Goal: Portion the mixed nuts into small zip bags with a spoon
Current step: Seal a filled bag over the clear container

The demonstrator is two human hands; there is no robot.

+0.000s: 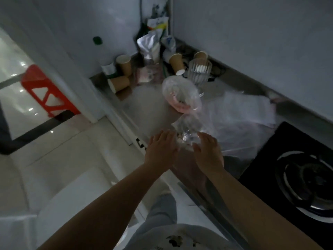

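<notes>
While both hands flank it, small zip bag (188,137) on counter — left hand (161,147) fingers straight, touching; right hand (209,153) fingers spread.

A dim kitchen corner: pale grey walls (252,42) meet behind a grey counter (144,105) that runs away from the camera, with a black gas hob (297,177) set into it at the right. Brown paper cups (124,64), foil pouches (149,46) and a ribbed glass (199,71) crowd the far corner, and a dark cable (141,15) climbs the wall above them. To the left a glossy white tiled floor (63,159) catches spots of light, a red stool (45,91) stands beyond a white door frame (75,73), and a dark strip (36,130) crosses the tiles.
</notes>
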